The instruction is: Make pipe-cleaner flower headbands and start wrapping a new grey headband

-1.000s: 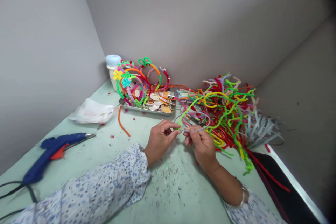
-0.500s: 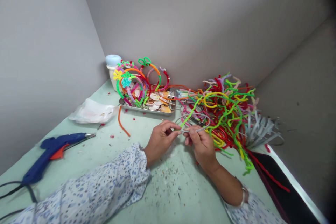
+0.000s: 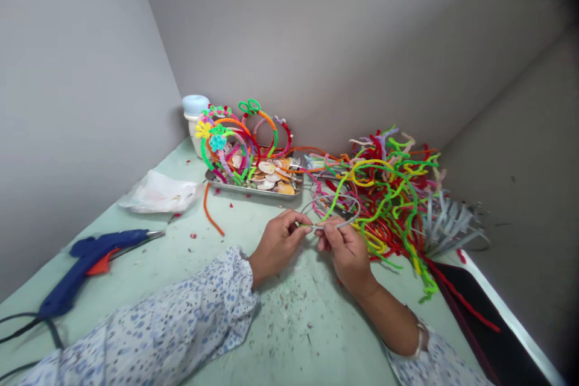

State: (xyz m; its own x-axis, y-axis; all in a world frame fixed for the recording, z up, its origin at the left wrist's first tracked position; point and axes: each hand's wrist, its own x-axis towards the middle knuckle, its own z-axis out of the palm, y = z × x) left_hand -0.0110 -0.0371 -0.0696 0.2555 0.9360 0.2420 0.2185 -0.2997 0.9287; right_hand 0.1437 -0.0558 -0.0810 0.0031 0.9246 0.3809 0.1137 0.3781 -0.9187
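Observation:
My left hand (image 3: pixel 280 242) pinches one part of a thin grey headband hoop (image 3: pixel 359 208) between thumb and fingertips. Close beside it, my right hand (image 3: pixel 349 255) is closed on the same hoop, thumb on top. The hoop curves up and away behind both hands. A light green pipe cleaner (image 3: pixel 335 196) rises from the right fingertips, and a short green bit shows on the band between the hands. How the pipe cleaner is fixed to the band is partly hidden by the fingers.
Decorated headbands (image 3: pixel 246 132) stand on a metal tray (image 3: pixel 271 193) of shells. Right lies a tangled pile of pipe cleaners (image 3: pixel 384 193) beside grey bands (image 3: pixel 447 226). A blue glue gun (image 3: pixel 76 271), a plastic bag (image 3: pixel 160 192) and a lidded jar (image 3: pixel 195 107) are left.
The pipe cleaner's free length has swung from my left fingertips over to my right ones. Green now shows along the band between my hands, which have hardly moved.

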